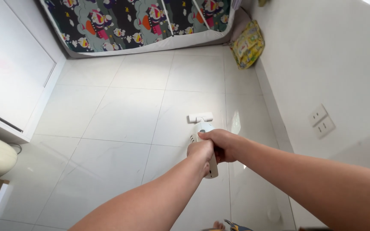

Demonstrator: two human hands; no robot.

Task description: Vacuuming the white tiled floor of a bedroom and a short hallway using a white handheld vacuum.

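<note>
Both of my hands grip the handle of a white stick vacuum cleaner. My left hand is wrapped around the handle on the near side. My right hand closes over it from the right, just above the left hand. The vacuum's flat white floor head rests on the pale tiled floor just beyond my hands. The lower end of the handle sticks out below my left hand.
A mattress with a dark cartoon-print cover lies along the far side. A yellow patterned package leans in the far right corner. The white wall on the right carries two switch plates. White cabinet doors stand at left.
</note>
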